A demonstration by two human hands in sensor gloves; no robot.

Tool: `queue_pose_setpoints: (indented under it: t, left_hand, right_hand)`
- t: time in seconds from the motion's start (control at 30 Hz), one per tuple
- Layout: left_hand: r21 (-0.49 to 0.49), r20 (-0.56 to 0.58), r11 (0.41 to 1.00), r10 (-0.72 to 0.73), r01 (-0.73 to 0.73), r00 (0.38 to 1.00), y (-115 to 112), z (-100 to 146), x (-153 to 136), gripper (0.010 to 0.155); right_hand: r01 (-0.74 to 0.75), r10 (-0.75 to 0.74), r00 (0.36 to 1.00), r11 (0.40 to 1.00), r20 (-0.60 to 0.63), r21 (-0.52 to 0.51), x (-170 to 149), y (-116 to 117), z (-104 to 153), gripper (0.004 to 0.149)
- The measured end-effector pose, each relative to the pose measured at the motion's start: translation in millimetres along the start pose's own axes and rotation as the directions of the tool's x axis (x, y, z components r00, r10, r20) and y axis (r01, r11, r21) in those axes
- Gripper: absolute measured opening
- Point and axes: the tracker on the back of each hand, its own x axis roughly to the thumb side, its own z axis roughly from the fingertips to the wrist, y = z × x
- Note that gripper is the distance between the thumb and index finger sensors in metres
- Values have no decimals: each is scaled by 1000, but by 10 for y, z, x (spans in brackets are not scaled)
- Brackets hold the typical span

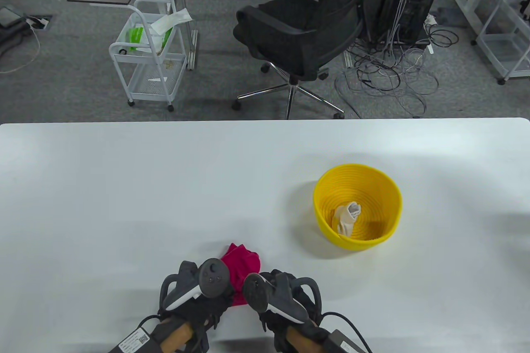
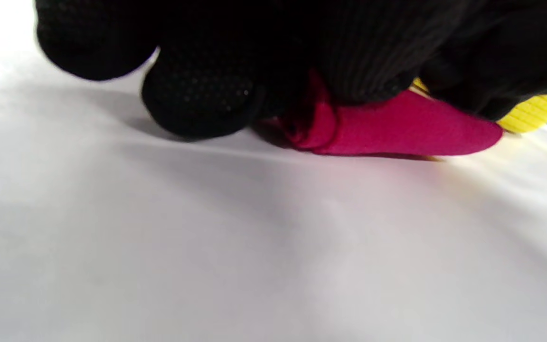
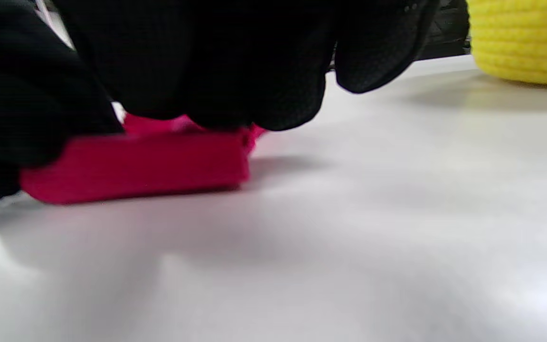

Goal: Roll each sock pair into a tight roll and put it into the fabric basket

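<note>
Pink sock pair (image 1: 241, 264) under both curled hands on white table (image 1: 124, 187); office chair (image 1: 306, 26) beyond.

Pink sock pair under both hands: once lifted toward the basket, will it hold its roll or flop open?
Probably floppy: the pink sock pair is soft cloth, with a loose flat end lying past the gloves. It looks only partly rolled, so it may unwind unless pinched. Likely light; the white roll in the yellow basket has loosened somewhat.
</note>
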Motion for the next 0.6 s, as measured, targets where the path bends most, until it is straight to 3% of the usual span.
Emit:
queue_pose_setpoints:
  t: [0.1, 0.23, 0.37, 0.6]
  left_hand:
    - [-11, -13, 999, 51, -52, 999, -3, -23, -54, 43]
    - [-4, -28, 997, 76, -77, 997, -5, -29, -70, 42]
    - [10, -26, 998, 64, -64, 998, -12, -26, -62, 43]
    - [6, -35, 998, 69, -68, 997, -8, -33, -63, 44]
  right_hand:
    - [38, -37, 998, 999, 47, -11, 41, -63, 57, 38]
    - [-31, 29, 997, 999, 68, 25, 91, 5, 66, 41]
    - [11, -15, 1000, 990, 21, 140, 40, 121, -1, 45]
    - [12, -10, 1000, 991, -19, 133, 1, 176, -38, 47]
